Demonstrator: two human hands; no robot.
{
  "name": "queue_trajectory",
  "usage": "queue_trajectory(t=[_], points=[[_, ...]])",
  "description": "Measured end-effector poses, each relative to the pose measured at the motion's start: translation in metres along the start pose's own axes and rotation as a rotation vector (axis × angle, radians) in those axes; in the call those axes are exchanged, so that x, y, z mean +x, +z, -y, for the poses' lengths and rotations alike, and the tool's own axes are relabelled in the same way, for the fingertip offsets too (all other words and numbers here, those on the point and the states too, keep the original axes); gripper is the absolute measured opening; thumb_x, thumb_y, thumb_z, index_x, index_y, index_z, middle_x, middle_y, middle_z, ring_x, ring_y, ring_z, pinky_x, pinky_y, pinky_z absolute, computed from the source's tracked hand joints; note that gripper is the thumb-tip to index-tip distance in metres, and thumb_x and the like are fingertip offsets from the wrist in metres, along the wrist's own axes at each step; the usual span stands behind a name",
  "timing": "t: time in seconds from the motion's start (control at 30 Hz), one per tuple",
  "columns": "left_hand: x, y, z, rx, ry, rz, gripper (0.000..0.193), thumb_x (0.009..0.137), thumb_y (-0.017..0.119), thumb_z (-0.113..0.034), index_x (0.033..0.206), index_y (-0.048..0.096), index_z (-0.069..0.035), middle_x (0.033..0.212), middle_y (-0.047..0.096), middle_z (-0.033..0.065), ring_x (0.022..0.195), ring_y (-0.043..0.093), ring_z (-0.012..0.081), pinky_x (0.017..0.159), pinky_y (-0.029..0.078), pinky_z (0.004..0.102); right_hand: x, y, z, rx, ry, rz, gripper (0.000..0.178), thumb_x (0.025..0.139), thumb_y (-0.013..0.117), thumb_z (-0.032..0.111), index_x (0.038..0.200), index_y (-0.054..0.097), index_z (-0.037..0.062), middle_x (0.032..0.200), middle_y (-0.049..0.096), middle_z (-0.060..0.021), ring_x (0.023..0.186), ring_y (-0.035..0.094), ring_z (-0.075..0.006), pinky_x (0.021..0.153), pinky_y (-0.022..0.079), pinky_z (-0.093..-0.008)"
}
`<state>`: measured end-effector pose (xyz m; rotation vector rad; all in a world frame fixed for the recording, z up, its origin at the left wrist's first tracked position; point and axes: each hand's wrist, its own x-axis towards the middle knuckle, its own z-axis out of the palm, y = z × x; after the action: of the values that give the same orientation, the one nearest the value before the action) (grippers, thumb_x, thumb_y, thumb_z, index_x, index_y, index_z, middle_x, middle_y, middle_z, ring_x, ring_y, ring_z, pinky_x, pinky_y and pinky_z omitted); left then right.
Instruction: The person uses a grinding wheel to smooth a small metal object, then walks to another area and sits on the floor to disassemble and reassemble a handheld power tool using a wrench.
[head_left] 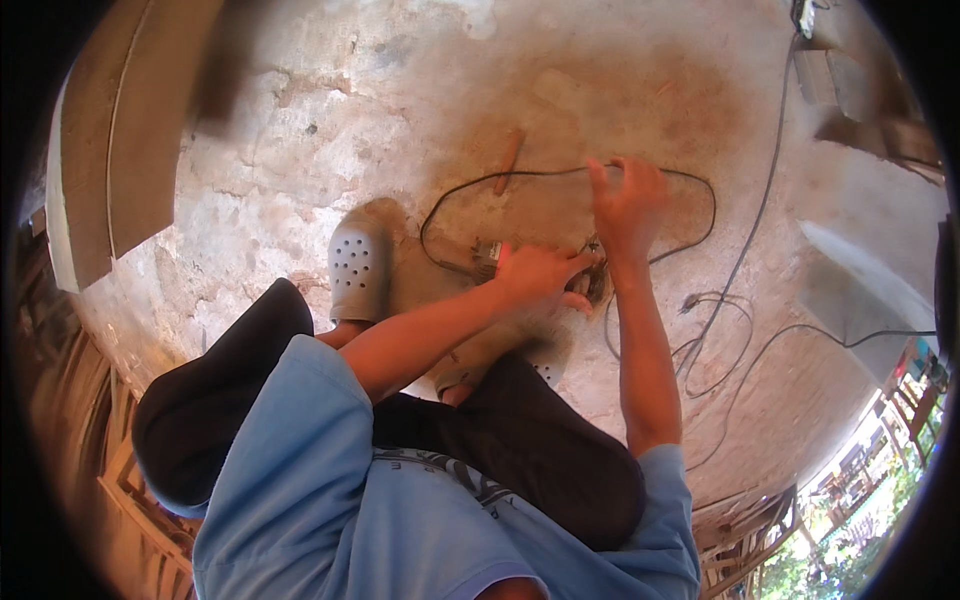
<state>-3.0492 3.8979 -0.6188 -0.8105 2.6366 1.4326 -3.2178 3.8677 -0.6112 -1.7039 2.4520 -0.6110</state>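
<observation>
My left hand (540, 278) is closed around a small hand-held power tool (497, 254), which looks like an angle grinder with a dark body and a red-pink patch. The tool's metal head (598, 268) shows just past my fingers, partly hidden by the hand and my right forearm. Its black cord (455, 187) leaves the rear end and loops over the floor. My right hand (630, 205) is raised beyond the tool head, thumb and fingers apart, slightly blurred. The cord passes behind its fingertips; nothing shows in its grasp.
A reddish-brown stick-like piece (509, 161) lies across the cord's far side. Cable with a plug (692, 302) coils at the right, and another dark cable (765, 205) runs up the floor. My grey clog (357, 268) stands left of the tool. A large board (140, 130) rises at far left.
</observation>
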Motion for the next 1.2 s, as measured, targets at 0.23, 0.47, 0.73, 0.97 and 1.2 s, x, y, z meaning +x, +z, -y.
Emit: queue_trajectory(t=[0.23,0.47,0.73,0.97,1.2], points=[[0.005,-0.003,0.002,0.063,-0.059,0.204,0.095,0.064,0.083,-0.058,0.135,0.048,-0.005,0.111,0.061,0.0136,0.101,0.065,0.0331,0.084,0.054,0.0437,-0.004,0.003,-0.005,-0.024,-0.077,-0.05,0.042,0.094,0.063,0.048,0.101,0.069,0.0073,0.117,0.065,-0.0083,0.121,0.054,-0.0324,0.109,0.032,-0.0547],[0.01,0.001,0.002,0.1,-0.073,0.196,0.089,0.064,0.085,-0.051,0.133,0.049,-0.007,0.117,0.059,0.0141,0.108,0.062,0.0344,0.087,0.052,0.0459,-0.001,0.007,-0.009,-0.004,0.026,0.002,0.035,0.094,0.065,0.04,0.108,0.069,0.0081,0.127,0.061,-0.0102,0.13,0.05,-0.0338,0.112,0.029,-0.0582],[0.016,-0.006,0.0,0.052,-0.09,0.22,0.078,0.067,0.084,-0.051,0.125,0.053,-0.009,0.116,0.059,0.0142,0.108,0.061,0.0356,0.089,0.05,0.0459,0.005,0.003,-0.003,-0.009,0.131,0.109,0.036,0.095,0.063,0.037,0.119,0.066,0.0087,0.132,0.06,-0.009,0.133,0.047,-0.0336,0.115,0.027,-0.059],[0.015,-0.001,0.007,0.01,-0.099,0.199,0.07,0.07,0.08,-0.051,0.119,0.055,-0.008,0.113,0.059,0.014,0.106,0.061,0.0367,0.089,0.049,0.047,0.016,0.049,-0.033,-0.075,0.158,0.163,0.055,0.095,0.063,0.045,0.138,0.056,0.0119,0.146,0.047,-0.0147,0.142,0.036,-0.037,0.117,0.021,-0.0615],[0.02,-0.008,0.0,0.006,-0.136,0.301,0.071,0.072,0.077,-0.053,0.121,0.055,-0.007,0.11,0.058,0.0143,0.106,0.061,0.0344,0.087,0.05,0.0474,0.009,0.056,-0.034,-0.161,0.134,0.136,0.052,0.094,0.063,0.04,0.138,0.057,0.0125,0.147,0.047,-0.0139,0.143,0.035,-0.0369,0.117,0.02,-0.0639]])
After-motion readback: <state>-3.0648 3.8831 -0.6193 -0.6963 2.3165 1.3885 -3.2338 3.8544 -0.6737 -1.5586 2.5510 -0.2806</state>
